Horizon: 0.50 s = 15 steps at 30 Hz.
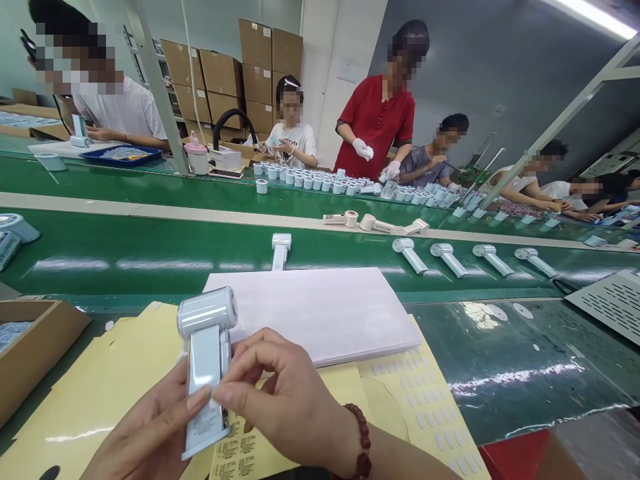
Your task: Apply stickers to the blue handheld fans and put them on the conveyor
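Observation:
My left hand (pixel 145 423) is wrapped round the handle of a light-blue, hair-dryer-shaped device (pixel 206 360), held upright and slightly tilted with its cylindrical head at the top. Small print shows low on the handle, beside my left thumb. My right hand (pixel 285 393) pinches thumb and forefinger together at the handle's right edge; whatever is between those fingertips is too small to make out. Under my hands lie yellow label sheets (pixel 395 393), some with printed black text. Just beyond them rests a stack of white paper (pixel 320 307).
A green conveyor belt (pixel 125 247) crosses ahead, carrying several similar devices (pixel 410 257). Far across stand many small light-blue cups (pixel 320 181), with co-workers behind them. An open cardboard box (pixel 45 347) sits at left, a slotted metal panel (pixel 610 307) at right.

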Available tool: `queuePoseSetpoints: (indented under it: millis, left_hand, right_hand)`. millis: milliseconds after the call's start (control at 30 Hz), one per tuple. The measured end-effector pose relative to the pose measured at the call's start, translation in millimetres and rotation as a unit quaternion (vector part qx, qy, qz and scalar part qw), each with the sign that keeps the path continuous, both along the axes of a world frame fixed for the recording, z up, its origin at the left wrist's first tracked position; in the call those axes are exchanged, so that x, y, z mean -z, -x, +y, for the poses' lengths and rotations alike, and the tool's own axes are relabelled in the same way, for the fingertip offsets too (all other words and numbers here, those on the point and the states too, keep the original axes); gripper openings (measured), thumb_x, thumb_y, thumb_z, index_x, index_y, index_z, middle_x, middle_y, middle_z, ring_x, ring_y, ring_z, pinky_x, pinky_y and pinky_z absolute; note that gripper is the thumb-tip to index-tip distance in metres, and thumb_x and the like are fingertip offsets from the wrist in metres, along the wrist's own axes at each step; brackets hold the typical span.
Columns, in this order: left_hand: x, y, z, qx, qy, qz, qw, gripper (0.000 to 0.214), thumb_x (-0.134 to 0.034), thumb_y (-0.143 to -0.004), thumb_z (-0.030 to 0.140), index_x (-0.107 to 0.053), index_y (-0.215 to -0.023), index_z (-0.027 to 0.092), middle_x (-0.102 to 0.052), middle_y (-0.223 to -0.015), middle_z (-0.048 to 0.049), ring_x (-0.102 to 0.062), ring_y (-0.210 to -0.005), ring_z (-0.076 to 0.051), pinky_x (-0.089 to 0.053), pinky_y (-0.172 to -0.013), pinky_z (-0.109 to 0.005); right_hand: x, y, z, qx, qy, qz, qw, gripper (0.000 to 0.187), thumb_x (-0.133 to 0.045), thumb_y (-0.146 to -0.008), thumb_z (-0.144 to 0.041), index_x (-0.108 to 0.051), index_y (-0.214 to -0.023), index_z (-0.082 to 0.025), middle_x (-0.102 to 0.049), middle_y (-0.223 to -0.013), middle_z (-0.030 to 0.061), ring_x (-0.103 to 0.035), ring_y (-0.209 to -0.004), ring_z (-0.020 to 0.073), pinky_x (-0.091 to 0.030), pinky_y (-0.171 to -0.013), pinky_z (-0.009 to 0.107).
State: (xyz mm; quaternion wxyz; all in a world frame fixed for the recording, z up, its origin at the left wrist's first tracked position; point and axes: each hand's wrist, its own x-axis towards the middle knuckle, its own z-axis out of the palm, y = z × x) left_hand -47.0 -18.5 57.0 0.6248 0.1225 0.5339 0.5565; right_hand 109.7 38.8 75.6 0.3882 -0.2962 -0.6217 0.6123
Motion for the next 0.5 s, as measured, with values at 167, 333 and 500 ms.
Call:
queuePoseSetpoints:
  millis: [167,333,500]
  left_hand:
    - [0.8,3.1,3.7,-0.045,0.005,-0.041,0.998,0.080,-0.094,-0.049,0.035,-0.070,-0.126,0.038,-0.071,-0.131,0.0002,-0.055,-0.131,-0.042,-0.065,-0.082,-0.042]
    - [-2.1,-1.4,10.5,-0.112,0.039,-0.035,0.992,0.053,-0.099,-0.024,0.031,-0.079,-0.074,0.030,-0.075,-0.123,-0.0006,-0.055,-0.132,-0.040,-0.066,-0.067,-0.028]
    - [7.7,3.5,9.0,-0.085,-0.008,-0.003,0.996,0.045,-0.097,-0.035,0.037,-0.077,-0.075,0.029,-0.075,-0.121,-0.0006,-0.053,-0.133,-0.040,-0.065,-0.066,-0.028]
  right_hand:
    - [3.6,0.8,-1.4,0.051,-0.121,-0.003,0.991,0.045,-0.077,-0.084,-0.060,-0.067,-0.103,-0.021,-0.062,-0.108,0.0065,-0.062,-0.076,0.0162,-0.058,-0.059,0.024]
    - [18.4,5.8,-2.0,0.048,-0.388,-0.159,0.906,0.079,-0.070,-0.091,-0.060,-0.033,-0.151,-0.025,-0.055,-0.135,0.0136,-0.062,-0.116,0.0293,-0.062,-0.087,0.038]
    - [25.1,15.0,2.5,0.057,-0.455,-0.175,0.872,0.072,-0.056,-0.102,-0.053,-0.019,-0.157,-0.025,-0.057,-0.134,0.0154,-0.060,-0.121,0.0291,-0.063,-0.081,0.034]
